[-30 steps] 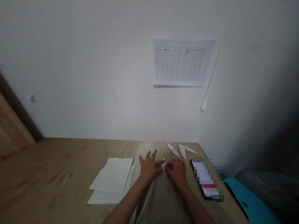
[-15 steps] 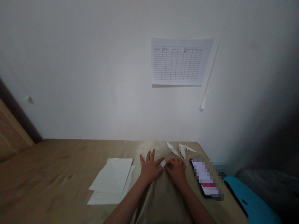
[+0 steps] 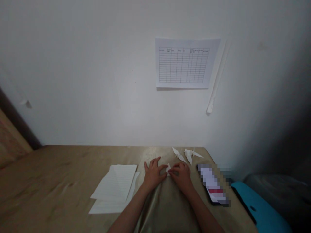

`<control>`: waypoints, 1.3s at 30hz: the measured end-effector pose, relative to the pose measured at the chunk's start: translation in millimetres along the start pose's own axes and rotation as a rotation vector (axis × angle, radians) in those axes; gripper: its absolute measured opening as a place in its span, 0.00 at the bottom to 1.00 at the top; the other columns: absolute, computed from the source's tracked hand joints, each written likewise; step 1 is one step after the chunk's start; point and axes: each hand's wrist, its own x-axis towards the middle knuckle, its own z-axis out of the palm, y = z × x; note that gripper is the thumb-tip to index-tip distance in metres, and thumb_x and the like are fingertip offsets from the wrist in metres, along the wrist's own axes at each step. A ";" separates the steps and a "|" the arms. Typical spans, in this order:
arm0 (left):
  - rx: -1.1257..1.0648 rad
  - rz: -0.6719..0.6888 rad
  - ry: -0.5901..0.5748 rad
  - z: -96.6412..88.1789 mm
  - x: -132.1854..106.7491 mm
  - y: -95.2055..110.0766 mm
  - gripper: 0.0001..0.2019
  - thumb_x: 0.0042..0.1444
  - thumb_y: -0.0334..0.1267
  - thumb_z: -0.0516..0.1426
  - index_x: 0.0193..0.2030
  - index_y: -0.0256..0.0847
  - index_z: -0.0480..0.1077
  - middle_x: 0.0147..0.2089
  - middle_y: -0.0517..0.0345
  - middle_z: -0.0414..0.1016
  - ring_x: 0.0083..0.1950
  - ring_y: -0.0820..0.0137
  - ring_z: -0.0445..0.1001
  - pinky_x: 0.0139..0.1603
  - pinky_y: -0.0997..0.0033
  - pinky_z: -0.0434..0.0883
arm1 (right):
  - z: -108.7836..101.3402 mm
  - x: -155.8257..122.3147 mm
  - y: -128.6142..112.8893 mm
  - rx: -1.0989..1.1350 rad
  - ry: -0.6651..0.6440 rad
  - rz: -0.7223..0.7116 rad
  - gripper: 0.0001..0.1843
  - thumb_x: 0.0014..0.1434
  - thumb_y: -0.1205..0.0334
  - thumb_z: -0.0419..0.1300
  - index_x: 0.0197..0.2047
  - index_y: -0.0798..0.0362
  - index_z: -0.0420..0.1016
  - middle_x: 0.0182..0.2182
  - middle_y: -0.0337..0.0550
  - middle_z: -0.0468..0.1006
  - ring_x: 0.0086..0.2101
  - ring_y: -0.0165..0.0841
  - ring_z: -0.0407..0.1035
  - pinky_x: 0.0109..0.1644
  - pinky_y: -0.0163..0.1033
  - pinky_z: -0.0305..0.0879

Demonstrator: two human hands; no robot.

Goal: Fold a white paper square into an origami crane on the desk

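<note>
Between my two hands is a small piece of folded white paper [image 3: 168,168], partly hidden by fingers. My left hand [image 3: 153,174] grips its left edge with thumb and index finger, while the other fingers fan outward. From the other side my right hand [image 3: 181,174] pinches the paper between thumb and fingertips, the remaining fingers curled. Just beyond the right hand lie white paper cranes, one [image 3: 178,154] on the left and another folded shape [image 3: 189,155] beside it with wings spread.
Lined paper sheets [image 3: 116,181] lie stacked to the left on the cloth-covered table [image 3: 60,187]. A phone [image 3: 212,184] rests at the right near the edge. Past that edge is a blue object [image 3: 262,207]. A printed table sheet [image 3: 183,64] hangs on the wall.
My hands have shifted slightly on the folded paper, and more of it shows between the fingers. The left hand's fingers are a little less spread. The whole view has moved slightly.
</note>
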 end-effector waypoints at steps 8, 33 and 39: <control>0.030 -0.032 -0.049 -0.6 2.0 0.5 0.20 0.58 0.51 0.62 0.58 0.68 0.73 0.75 0.55 0.56 0.76 0.49 0.51 0.70 0.23 0.36 | -1.9 -0.8 0.5 -0.056 -0.040 0.045 0.11 0.62 0.55 0.62 0.33 0.39 0.86 0.49 0.44 0.79 0.56 0.45 0.65 0.68 0.54 0.50; 0.021 -0.022 -0.058 0.3 3.2 -0.4 0.23 0.58 0.49 0.61 0.61 0.65 0.69 0.74 0.57 0.59 0.75 0.50 0.53 0.70 0.22 0.38 | 7.7 3.1 1.1 -0.331 -0.061 0.067 0.17 0.67 0.48 0.57 0.57 0.26 0.75 0.64 0.44 0.68 0.66 0.51 0.53 0.68 0.66 0.44; -0.034 0.036 -0.008 0.5 -0.4 -1.7 0.12 0.59 0.44 0.62 0.49 0.62 0.77 0.72 0.63 0.62 0.74 0.54 0.55 0.70 0.23 0.39 | 5.7 0.5 4.5 -0.281 -0.007 -0.007 0.18 0.65 0.54 0.60 0.57 0.32 0.77 0.61 0.48 0.69 0.62 0.47 0.59 0.67 0.58 0.51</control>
